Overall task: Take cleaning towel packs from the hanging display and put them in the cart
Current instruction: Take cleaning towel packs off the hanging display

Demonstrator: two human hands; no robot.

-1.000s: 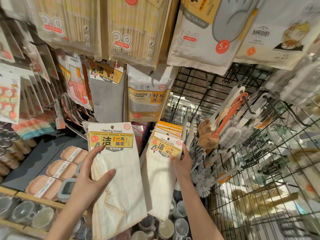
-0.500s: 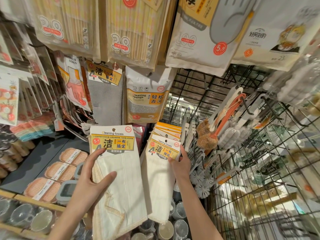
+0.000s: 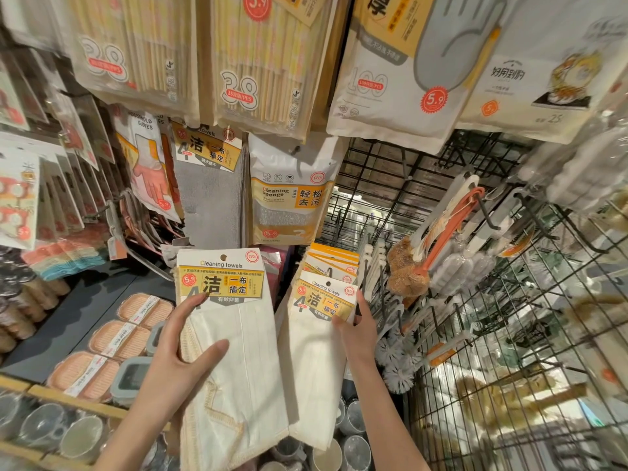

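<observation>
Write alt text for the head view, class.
The left hand holds a cream cleaning towel pack with a yellow label, while the right hand grips the front matching pack still hanging among shop goods.

Not much to see of the person, just two bare forearms coming up from the bottom edge, no sleeves in frame at all. The left hand and right hand have no rings, watch or bracelets showing. Fingers look slim, nails short and plain.
</observation>
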